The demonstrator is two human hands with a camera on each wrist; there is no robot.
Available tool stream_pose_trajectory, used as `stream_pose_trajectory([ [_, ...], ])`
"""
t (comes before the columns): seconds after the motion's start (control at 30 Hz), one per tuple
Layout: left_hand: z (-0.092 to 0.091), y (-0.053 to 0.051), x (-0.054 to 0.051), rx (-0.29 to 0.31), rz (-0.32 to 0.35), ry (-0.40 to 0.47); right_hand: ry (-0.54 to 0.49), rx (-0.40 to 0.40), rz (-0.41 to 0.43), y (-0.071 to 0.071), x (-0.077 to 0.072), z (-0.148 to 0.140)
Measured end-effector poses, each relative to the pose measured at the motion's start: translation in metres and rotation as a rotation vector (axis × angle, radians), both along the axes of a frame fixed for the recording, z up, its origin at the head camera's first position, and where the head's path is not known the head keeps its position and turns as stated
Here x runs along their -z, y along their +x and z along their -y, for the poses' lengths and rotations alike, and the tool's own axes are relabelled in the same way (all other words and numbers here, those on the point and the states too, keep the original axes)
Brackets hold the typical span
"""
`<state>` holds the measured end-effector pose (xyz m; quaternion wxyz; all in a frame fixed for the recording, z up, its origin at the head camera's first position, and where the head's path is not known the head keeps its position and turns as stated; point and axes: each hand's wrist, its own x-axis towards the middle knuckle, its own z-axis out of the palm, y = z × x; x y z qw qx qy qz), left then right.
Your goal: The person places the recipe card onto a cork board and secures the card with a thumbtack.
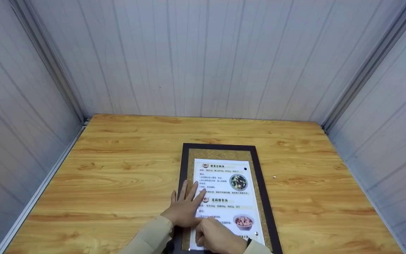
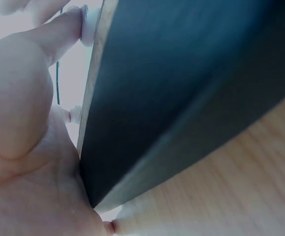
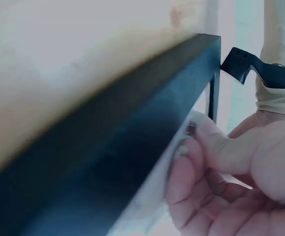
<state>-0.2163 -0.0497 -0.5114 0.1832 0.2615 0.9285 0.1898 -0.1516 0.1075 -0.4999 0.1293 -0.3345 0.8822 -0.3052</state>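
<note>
A printed recipe sheet (image 1: 224, 190) with food photos lies on a cork board (image 1: 220, 154) with a dark frame (image 1: 271, 225). My left hand (image 1: 185, 209) rests on the left side of sheet and frame, fingers spread. At the sheet's lower left my right hand (image 1: 217, 235) has its fingers curled. In the right wrist view its thumb and forefinger pinch a small dark, shiny thumbtack (image 3: 191, 130), mostly hidden by the fingertips. A dark thumbtack (image 1: 245, 169) sits at the sheet's upper right, a silver thumbtack (image 1: 257, 233) at its lower right.
The board lies on a wood-grain table (image 1: 118, 169). Right of the frame, a small shiny tack (image 1: 274, 177) lies on the tabletop. Pale panelled walls (image 1: 196, 60) close in the table at the back and both sides.
</note>
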Motion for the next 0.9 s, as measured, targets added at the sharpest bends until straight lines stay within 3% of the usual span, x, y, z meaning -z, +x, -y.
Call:
stream_pose_trajectory([
  [0.07,0.0,0.0,0.001,-0.002,0.009,-0.001,0.0,-0.002,0.033,0.001,0.002,-0.003],
  [0.13,0.0,0.0,0.002,-0.004,0.011,0.002,0.018,-0.021,0.014,0.003,0.004,-0.006],
  [0.2,-0.001,0.0,0.003,-0.001,0.017,0.011,0.044,-0.059,-0.061,0.006,0.007,-0.011],
  [0.37,-0.003,0.002,0.007,0.006,0.039,0.025,0.098,-0.178,-0.356,0.018,0.015,-0.023],
  [0.43,-0.004,0.004,0.008,0.005,0.05,0.023,0.11,-0.209,-0.406,0.021,0.017,-0.026],
  [0.6,-0.003,0.005,0.007,0.007,0.05,0.021,0.172,-0.193,-0.424,0.03,0.018,-0.027],
  [0.73,-0.004,0.003,0.004,0.005,0.042,0.019,0.275,-0.152,-0.512,0.036,0.017,-0.02],
  [0.9,-0.004,0.002,0.007,0.007,0.037,0.026,0.395,-0.142,-0.428,0.038,0.01,-0.015],
])
